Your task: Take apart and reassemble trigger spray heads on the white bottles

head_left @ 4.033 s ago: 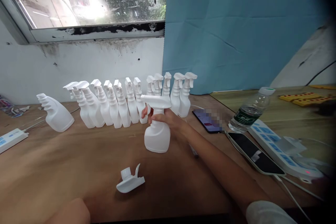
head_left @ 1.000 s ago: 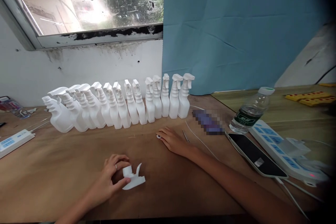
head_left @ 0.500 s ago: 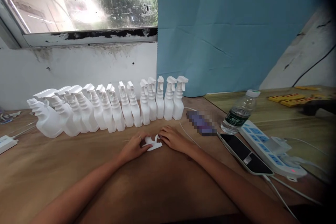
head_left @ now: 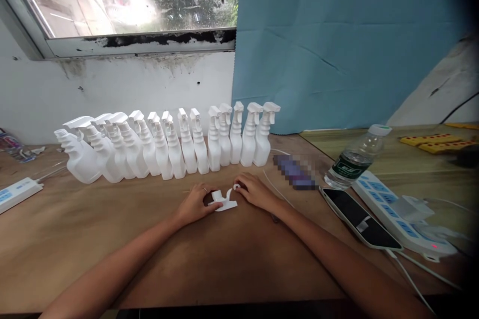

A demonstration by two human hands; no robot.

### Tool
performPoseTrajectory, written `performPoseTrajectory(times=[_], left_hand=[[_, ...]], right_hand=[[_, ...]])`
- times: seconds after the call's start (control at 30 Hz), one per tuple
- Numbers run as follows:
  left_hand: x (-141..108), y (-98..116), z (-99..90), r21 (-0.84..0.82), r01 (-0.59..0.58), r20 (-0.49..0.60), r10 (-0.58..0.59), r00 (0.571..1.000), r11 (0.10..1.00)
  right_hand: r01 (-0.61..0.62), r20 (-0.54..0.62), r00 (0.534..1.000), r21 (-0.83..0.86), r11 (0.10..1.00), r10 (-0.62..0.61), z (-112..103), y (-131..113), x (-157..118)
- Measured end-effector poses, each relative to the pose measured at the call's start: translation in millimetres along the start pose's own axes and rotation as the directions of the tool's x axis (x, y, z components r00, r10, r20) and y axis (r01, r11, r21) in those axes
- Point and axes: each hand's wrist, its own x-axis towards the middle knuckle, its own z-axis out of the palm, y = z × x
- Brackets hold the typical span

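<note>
My left hand (head_left: 195, 205) grips a white trigger sprayer head (head_left: 225, 204), which lies on its side low over the brown table. Its curved trigger points up toward my right hand (head_left: 255, 190). Between the thumb and fingers of that hand is a small white nozzle cap (head_left: 237, 186), ring-shaped from this side and apart from the sprayer head. Beyond my hands stands a row of white spray bottles (head_left: 200, 152), most of them topped with sprayer heads. The leftmost bottle (head_left: 83, 162) shows a bare threaded neck.
On the right are a water bottle (head_left: 349, 162), a phone (head_left: 362, 219) with a cable, and a white power strip (head_left: 396, 214) with plugs. A blurred-out purple item (head_left: 295, 172) lies behind my right hand. Another power strip (head_left: 20, 194) sits at the left edge.
My right hand has drawn slightly away from the sprayer head, and the small nozzle cap now shows in its fingers, with a gap between. The whole view has shifted a little.
</note>
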Motion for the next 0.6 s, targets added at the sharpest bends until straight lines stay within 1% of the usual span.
performPoseTrajectory(times=[0.1, 0.2, 0.27, 0.3, 0.37, 0.47, 0.53, 0.6], left_hand=[[-2.4, 2.4, -1.3, -0.039, 0.054, 0.034, -0.052, 0.998, 0.998], [-3.2, 4.6, -1.9, -0.079, 0.019, 0.063, -0.014, 0.998, 0.997], [-2.5, 5.1, -2.1, -0.084, 0.003, 0.062, 0.002, 0.998, 0.996], [-2.1, 5.1, -2.2, -0.085, 0.012, 0.06, -0.007, 0.998, 0.996], [-1.4, 4.9, -2.6, -0.095, 0.024, 0.055, -0.019, 0.998, 0.995], [-1.2, 4.6, -3.3, -0.137, -0.013, 0.047, 0.02, 0.999, 0.99], [-1.0, 4.5, -3.7, -0.162, -0.04, 0.049, 0.049, 0.998, 0.986], [-0.6, 4.0, -3.5, -0.185, -0.044, 0.059, 0.056, 0.997, 0.982]], right_hand=[[0.0, -0.007, 1.0, 0.068, 0.998, 0.0, 0.3, -3.1, 0.2], [0.031, 0.006, 0.999, 0.044, 0.999, -0.031, 2.6, -3.0, 0.0], [0.021, -0.016, 1.0, 0.02, 1.0, -0.021, 3.8, -3.2, -0.2], [0.014, -0.048, 0.999, 0.022, 1.0, -0.013, 3.8, -4.3, -0.4], [0.024, -0.145, 0.989, 0.06, 0.998, -0.015, 3.0, -9.1, -0.8], [0.113, -0.297, 0.951, 0.093, 0.989, -0.081, 1.0, -22.3, -2.1], [0.16, -0.342, 0.931, 0.064, 0.985, -0.129, 0.5, -32.5, -3.3], [0.194, -0.322, 0.93, 0.022, 0.981, -0.177, 0.5, -41.8, -4.4]])
